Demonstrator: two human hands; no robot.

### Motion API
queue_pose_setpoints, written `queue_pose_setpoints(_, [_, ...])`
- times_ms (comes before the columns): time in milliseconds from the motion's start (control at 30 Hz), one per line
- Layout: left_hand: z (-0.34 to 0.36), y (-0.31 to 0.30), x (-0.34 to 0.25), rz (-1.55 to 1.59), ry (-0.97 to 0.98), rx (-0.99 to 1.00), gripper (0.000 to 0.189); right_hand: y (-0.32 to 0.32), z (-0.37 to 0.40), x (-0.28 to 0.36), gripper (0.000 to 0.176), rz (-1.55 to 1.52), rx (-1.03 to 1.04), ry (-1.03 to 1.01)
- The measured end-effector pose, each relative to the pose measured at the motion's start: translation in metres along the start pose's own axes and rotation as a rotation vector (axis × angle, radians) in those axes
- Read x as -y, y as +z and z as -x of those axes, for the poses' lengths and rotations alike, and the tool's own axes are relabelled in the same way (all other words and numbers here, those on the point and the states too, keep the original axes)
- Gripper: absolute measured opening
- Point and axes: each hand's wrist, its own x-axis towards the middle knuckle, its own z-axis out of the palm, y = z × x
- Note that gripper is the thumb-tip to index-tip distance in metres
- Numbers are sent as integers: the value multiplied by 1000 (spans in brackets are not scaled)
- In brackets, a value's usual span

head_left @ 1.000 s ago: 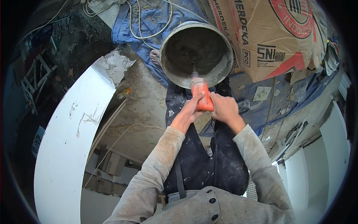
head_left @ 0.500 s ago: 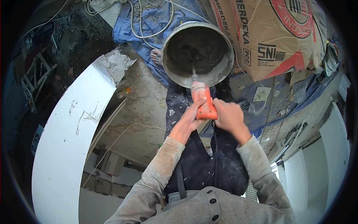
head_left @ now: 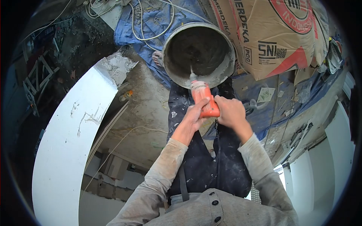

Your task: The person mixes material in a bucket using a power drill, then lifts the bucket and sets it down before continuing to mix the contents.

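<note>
While my left hand [head_left: 194, 115] and right hand [head_left: 230, 112] clamp the orange drill [head_left: 203, 98] (both wrapped tight), its shaft dips into the bucket [head_left: 199, 52] at twelve o'clock. Cement sacks [head_left: 279, 34] lie at two o'clock.

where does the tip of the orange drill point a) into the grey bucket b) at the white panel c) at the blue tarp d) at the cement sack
a: the left hand and right hand grip the orange drill, whose shaft runs into the bucket.
</note>
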Motion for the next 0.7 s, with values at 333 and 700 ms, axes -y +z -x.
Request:
queue_pose_setpoints(333, [11,14,-1,-112,73,-17,54,5,0,-4,36,6,-37,4])
queue_pose_setpoints(700, [9,14,11,-90,101,-18,54,2,3,-4,31,40,-16,6])
